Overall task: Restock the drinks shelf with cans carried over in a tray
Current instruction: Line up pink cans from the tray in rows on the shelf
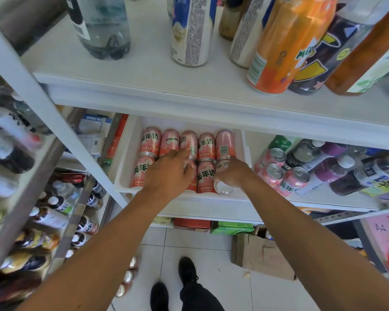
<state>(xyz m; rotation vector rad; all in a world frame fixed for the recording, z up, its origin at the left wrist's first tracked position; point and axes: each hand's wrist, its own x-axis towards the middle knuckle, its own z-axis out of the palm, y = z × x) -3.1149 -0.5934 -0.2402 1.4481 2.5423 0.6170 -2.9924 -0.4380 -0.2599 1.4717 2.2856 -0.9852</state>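
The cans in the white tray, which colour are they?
The cans are pink with dark green lettering, seen best in the head view.

Both hands (pixel 169 173) (pixel 230 173) forward, seemingly curled.

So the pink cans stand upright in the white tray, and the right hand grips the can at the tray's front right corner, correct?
Not quite. The head view shows the pink cans lying on their sides in the white tray, not upright. The rest holds: the right hand grips the can at the tray's front right corner.
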